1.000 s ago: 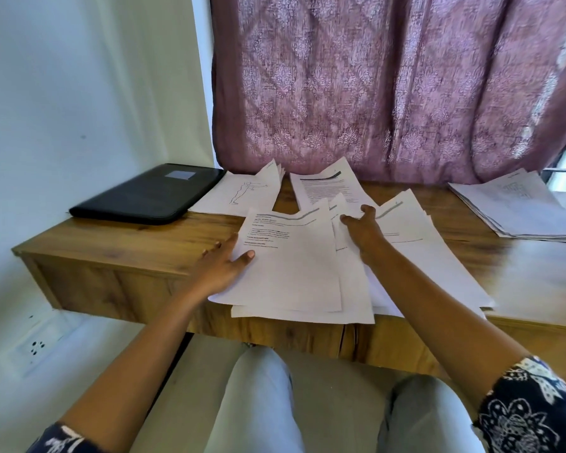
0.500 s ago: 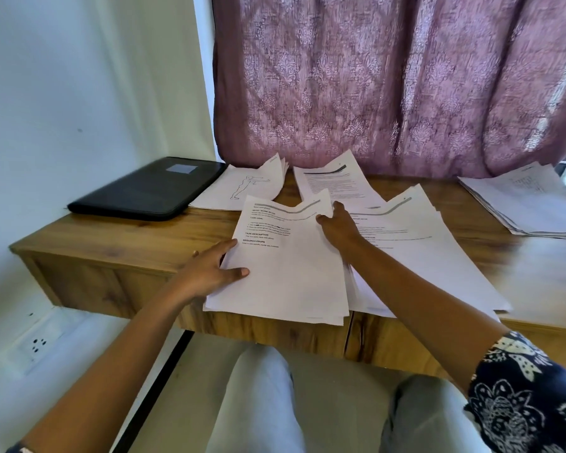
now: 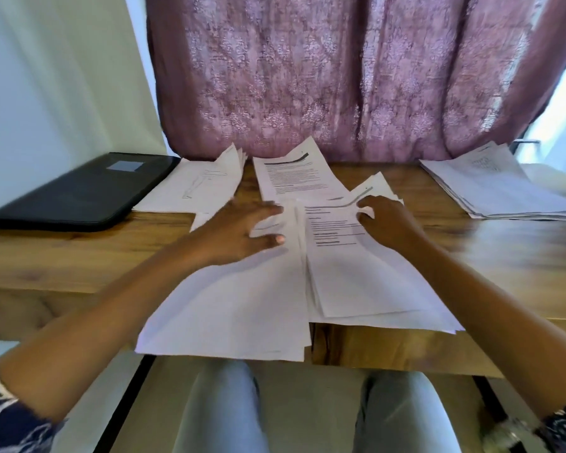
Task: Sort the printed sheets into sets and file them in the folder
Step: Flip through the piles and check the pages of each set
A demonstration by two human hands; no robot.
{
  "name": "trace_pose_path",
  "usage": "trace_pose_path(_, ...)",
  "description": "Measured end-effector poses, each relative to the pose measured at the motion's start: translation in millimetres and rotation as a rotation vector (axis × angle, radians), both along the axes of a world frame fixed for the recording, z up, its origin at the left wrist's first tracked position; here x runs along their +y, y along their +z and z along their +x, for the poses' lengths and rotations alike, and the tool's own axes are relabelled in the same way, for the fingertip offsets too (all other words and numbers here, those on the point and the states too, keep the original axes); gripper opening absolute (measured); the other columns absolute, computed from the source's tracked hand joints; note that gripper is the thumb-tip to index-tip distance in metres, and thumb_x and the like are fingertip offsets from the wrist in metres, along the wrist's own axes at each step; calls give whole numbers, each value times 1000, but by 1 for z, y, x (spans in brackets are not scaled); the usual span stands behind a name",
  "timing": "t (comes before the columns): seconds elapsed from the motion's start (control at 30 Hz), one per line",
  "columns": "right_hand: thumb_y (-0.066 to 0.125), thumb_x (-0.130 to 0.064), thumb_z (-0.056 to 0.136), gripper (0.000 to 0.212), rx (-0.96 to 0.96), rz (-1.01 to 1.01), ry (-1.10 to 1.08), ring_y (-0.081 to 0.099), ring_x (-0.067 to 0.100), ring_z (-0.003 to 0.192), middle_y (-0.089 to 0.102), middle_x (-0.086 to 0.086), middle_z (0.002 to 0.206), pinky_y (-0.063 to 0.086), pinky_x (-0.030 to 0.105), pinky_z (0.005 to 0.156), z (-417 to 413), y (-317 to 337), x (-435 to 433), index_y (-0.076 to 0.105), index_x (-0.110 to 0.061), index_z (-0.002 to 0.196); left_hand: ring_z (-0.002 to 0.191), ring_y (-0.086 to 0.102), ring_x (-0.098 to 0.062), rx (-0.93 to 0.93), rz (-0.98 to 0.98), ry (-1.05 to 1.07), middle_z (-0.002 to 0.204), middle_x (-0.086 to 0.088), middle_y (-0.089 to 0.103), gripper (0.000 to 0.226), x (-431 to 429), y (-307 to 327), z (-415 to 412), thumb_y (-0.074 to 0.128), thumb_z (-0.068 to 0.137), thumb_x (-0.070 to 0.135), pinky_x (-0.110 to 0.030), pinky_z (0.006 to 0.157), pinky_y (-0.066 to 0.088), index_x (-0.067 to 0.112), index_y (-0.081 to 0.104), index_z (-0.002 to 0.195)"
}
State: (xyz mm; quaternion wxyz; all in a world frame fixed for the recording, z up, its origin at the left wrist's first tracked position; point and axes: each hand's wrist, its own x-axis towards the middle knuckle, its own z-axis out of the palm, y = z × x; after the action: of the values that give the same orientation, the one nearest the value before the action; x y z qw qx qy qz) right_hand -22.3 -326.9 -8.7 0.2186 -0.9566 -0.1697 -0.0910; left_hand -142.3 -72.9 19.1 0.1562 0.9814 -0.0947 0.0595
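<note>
Grip released: left hand flat on one of five piles; right hand apparently pinches another's sheet.

The left hand lies flat on the left pile, whose near edge overhangs the desk. Just right of it, overlapping, the right pile lies under the right hand, which holds its far edge. Behind and between the hands lie text sheets. Beyond the left hand lie drawing sheets, and further left the folder. Well right of the right hand sits a paper stack.
</note>
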Motion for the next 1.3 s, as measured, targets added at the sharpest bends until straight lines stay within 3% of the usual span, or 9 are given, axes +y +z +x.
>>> trace_pose_path(0.23, 59, -50, 87, 58, 108, -122, 458, 41, 11, 132, 45, -5, 144, 27, 18, 105, -63, 2, -36, 49, -23, 137, 148, 13, -15, 17, 207, -132, 160, 6, 18, 63, -60, -20, 47, 39, 95, 56, -41, 119, 2, 31, 26, 151)
trace_pose_path(0.33, 49, -82, 68, 111, 195, -451, 608, 5, 6, 144, 8, -9, 159, 2, 24, 113, -100, -9, -37, 9, -23, 153, 148, 11, -13, 97, 131, -87, 160, 6, 17, 62, -59, -37, 53, 37, 95, 57, -41, 120, 2, 32, 25, 151)
trace_pose_path(0.43, 34, -78, 81, 103, 87, -682, 590, -15, 15, 145, -15, -1, 159, -9, 34, 116, -108, -28, -29, -15, -19, 150, 149, 8, -14, 175, 118, -65, 161, 6, 12, 64, -58, -49, 51, 35, 95, 58, -40, 119, 2, 32, 21, 152)
trace_pose_path(0.57, 29, -42, 102, 69, 3, -727, 539, -7, 23, 148, -11, 4, 160, 5, 42, 120, -106, -32, -25, -12, -17, 151, 149, 2, -14, 180, 116, -100, 162, 7, 5, 69, -60, -62, 47, 29, 92, 62, -40, 120, 4, 33, 12, 154)
trace_pose_path(0.73, 24, -25, 104, 56, 111, -676, 538, -5, 17, 148, -6, -3, 160, 7, 39, 119, -100, -27, -49, -5, -21, 152, 149, -1, -11, 191, 69, -123, 162, 7, 1, 80, -54, -66, 45, 21, 83, 69, -38, 119, 2, 34, 6, 153)
trace_pose_path(0.93, 27, -30, 104, 61, 207, -725, 536, -18, 3, 138, -14, -11, 157, 2, 34, 120, -94, -14, -93, -14, -24, 148, 149, -2, -12, 287, 112, -143, 162, 8, 2, 109, -50, -58, 53, 1, 60, 94, -40, 118, 0, 37, 5, 153)
trace_pose_path(1.03, 28, -60, 92, 79, 266, -746, 576, -18, 3, 140, -22, -18, 147, -4, 31, 116, -97, -7, -100, -21, -27, 145, 149, 3, -16, 290, 160, -133, 162, 7, 6, 91, -60, -41, 62, 13, 76, 84, -43, 118, -1, 35, 9, 153)
trace_pose_path(1.2, 39, -69, 75, 93, 280, -376, 537, -4, -10, 131, -6, -27, 143, -6, 16, 108, -65, 26, -104, 2, -32, 152, 149, 6, -21, 208, 191, -101, 161, 8, 7, 69, -85, -21, 98, 37, 93, 59, -45, 119, 4, 34, 13, 153)
trace_pose_path(1.3, 47, -59, 81, 81, 148, -257, 446, 20, 4, 141, 19, -11, 154, 10, 19, 112, -10, 33, -104, 27, -20, 150, 149, 13, -23, 195, 85, -73, 161, 7, 12, 67, -101, -17, 124, 39, 94, 57, -44, 118, 13, 35, 16, 152)
